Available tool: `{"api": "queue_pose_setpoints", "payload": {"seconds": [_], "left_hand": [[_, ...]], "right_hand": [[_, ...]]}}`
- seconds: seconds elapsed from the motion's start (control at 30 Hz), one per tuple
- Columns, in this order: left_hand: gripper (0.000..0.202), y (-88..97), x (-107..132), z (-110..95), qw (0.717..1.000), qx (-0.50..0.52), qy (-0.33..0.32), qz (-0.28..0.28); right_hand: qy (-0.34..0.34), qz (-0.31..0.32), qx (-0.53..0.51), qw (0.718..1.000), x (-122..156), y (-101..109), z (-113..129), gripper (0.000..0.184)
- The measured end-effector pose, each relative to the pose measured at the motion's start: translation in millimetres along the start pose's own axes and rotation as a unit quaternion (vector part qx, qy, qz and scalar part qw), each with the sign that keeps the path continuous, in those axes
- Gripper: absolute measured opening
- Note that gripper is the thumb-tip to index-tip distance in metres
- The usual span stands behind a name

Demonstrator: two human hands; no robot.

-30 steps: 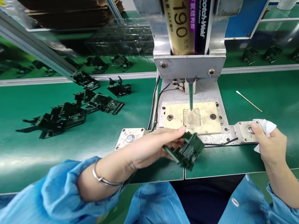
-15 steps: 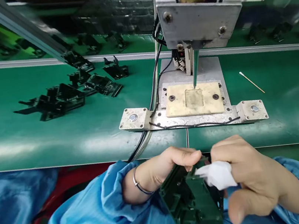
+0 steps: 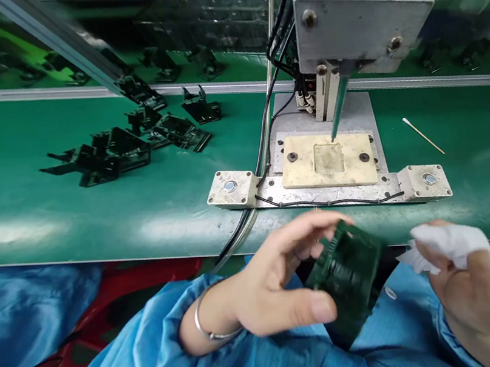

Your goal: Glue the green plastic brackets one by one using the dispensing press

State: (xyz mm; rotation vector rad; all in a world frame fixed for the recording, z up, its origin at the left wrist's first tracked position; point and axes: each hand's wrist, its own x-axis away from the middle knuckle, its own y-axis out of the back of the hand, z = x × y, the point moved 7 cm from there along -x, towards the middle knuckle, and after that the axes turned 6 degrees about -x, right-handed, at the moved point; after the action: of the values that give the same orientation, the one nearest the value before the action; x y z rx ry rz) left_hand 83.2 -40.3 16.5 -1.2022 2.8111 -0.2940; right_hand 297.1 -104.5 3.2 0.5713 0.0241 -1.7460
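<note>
Glossy green bench mat (image 3: pixel 70 216) fills the middle band of the frame, smooth and reflective. Upper right: grey metal dispensing machine (image 3: pixel 358 19) with a thin tapered nozzle (image 3: pixel 336 114) hanging over a cream rectangular fixture plate (image 3: pixel 329 162) that has a shallow square recess at centre; the plate sits on a bare metal base bar (image 3: pixel 273 188) with a round button at each end. Upper left of centre: loose pile of black moulded plastic parts (image 3: pixel 129 145) lying on the mat. Lower centre: left hand (image 3: pixel 269 284) closed on a dark green moulded plastic housing (image 3: pixel 348 272), thumb on the near face, fingers over the far edge, held off the bench above the blue sleeves; somewhat blurred. Judged light and rigid, ribbed, with thin walls and tabs that could snap; best held by its outer edges, as it is. Lower right: right hand (image 3: pixel 473 290) clenched around a crumpled white wipe (image 3: pixel 447 242), soft and wadded, just beside the housing but not touching it. Right of the fixture: a thin wooden cotton swab (image 3: pixel 423 136) lies on the mat.
</note>
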Motion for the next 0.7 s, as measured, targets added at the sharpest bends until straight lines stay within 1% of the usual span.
{"api": "queue_pose_setpoints", "payload": {"seconds": [0.03, 0.07, 0.1, 0.13, 0.2, 0.27, 0.3, 0.37, 0.43, 0.5, 0.57, 0.7], "left_hand": [[0.056, 6.8, 4, -10, 0.993, -0.06, -0.077, -0.072], [0.054, 10.6, 9, -18, 0.974, -0.117, -0.14, -0.133], [0.052, 11.2, 14, -23, 0.954, -0.162, -0.184, -0.175], [0.05, 10.0, 17, -25, 0.939, -0.19, -0.209, -0.198], [0.049, 5.8, 18, -25, 0.928, -0.208, -0.23, -0.205], [0.051, 3.5, 16, -23, 0.924, -0.213, -0.245, -0.204], [0.052, 2.9, 16, -23, 0.921, -0.216, -0.255, -0.201], [0.061, 0.6, 15, -25, 0.911, -0.227, -0.29, -0.183], [0.07, -2.4, 15, -27, 0.899, -0.241, -0.329, -0.158], [0.074, -3.8, 15, -27, 0.893, -0.25, -0.346, -0.144], [0.073, -2.9, 14, -26, 0.89, -0.253, -0.346, -0.155], [0.067, -1.6, 14, -25, 0.875, -0.259, -0.356, -0.202]], "right_hand": [[-0.014, -0.061, 0.014, 0.998, 7, 9, -9, 0.033], [-0.012, -0.09, 0.033, 0.995, 13, 13, -13, 0.025], [0.007, -0.088, 0.055, 0.995, 16, 12, -11, 0.016], [0.036, -0.065, 0.079, 0.994, 17, 8, -4, 0.009], [0.103, 0.026, 0.104, 0.989, 14, -9, 17, 0.004], [0.145, 0.117, 0.087, 0.979, 10, -28, 39, 0.008], [0.159, 0.141, 0.082, 0.974, 8, -36, 48, 0.012], [0.208, 0.143, 0.091, 0.963, 6, -48, 63, 0.017], [0.274, 0.115, 0.101, 0.95, 8, -58, 71, 0.018], [0.308, 0.077, 0.107, 0.942, 10, -65, 72, 0.021], [0.315, 0.065, 0.128, 0.938, 10, -73, 69, 0.021], [0.325, 0.085, 0.224, 0.915, 8, -86, 66, 0.017]]}}
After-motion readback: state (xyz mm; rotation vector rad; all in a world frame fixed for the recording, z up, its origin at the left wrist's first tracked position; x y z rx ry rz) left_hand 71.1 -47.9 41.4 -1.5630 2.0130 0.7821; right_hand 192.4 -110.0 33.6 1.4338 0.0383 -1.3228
